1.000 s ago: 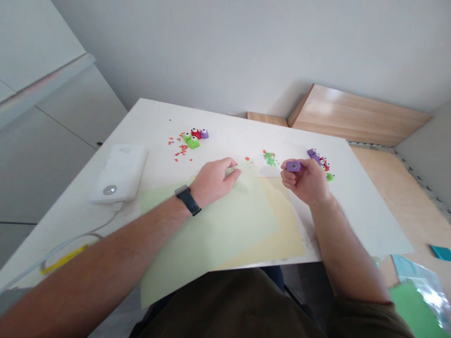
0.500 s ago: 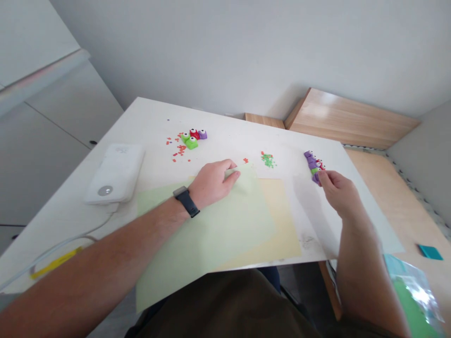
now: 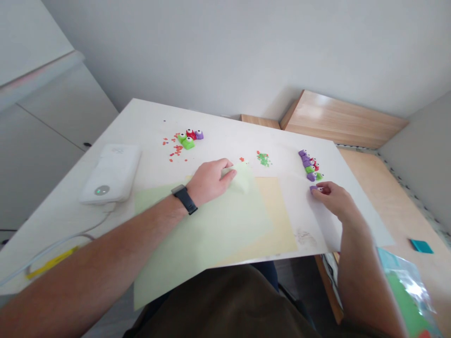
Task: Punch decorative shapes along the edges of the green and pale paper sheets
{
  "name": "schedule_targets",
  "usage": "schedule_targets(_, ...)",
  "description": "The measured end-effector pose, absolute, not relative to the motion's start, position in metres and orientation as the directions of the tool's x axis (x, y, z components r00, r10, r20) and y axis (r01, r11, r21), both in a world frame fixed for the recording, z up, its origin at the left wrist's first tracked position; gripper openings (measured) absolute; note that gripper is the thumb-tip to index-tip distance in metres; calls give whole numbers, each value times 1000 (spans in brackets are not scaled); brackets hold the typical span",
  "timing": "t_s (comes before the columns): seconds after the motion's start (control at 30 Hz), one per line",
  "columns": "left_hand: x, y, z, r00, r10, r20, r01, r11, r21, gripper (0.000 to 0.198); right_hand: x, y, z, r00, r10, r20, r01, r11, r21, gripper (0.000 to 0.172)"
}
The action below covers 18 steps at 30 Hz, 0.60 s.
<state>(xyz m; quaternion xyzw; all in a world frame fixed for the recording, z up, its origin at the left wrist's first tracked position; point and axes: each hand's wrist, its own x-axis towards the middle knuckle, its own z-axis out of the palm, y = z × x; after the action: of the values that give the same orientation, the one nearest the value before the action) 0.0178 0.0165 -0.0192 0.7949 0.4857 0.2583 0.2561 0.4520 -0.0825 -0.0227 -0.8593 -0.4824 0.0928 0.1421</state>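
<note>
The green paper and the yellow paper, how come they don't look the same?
The green paper is on top; the yellow paper is partly hidden under it. Much of the green paper shows, but only a bit of the yellow paper does. A green paper corner sticks out past the table's edge; no yellow paper corner seems to. Both are pale.

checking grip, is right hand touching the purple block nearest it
Touching: head view shows the right hand pinching the purple googly-eyed block with its thumb.
</note>
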Motion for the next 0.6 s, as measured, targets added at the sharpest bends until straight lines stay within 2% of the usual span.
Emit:
schedule_targets(0.1, 18, 16, -19, 393, 904, 167, 634, -398, 662, 29, 452, -77, -28, 550, 835, 22, 791, -511, -337, 53)
schedule_targets(0.23, 17, 17, -20, 404, 898, 172, 629, -410, 661, 28, 452, -70, -28, 620, 784, 39, 740, -567, -362, 69)
schedule_targets(0.3, 17, 17, -20, 407, 898, 170, 630, -410, 659, 28, 448, -69, -25, 627, 777, 51, 744, -578, -336, 76)
schedule_targets(0.37, 17, 18, -21, 407, 898, 166, 630, -408, 661, 28, 442, -67, -21, 616, 777, 126, 774, -568, -281, 79)
schedule_targets(0.47, 18, 18, -22, 411, 896, 169, 626, -412, 662, 28, 424, -60, -11, 522, 821, 232, 848, -472, -240, 67)
schedule_targets(0.6, 18, 17, -24, 421, 891, 169, 622, -419, 662, 28, 381, -38, 4, 282, 930, 236, 926, -200, -319, 51)
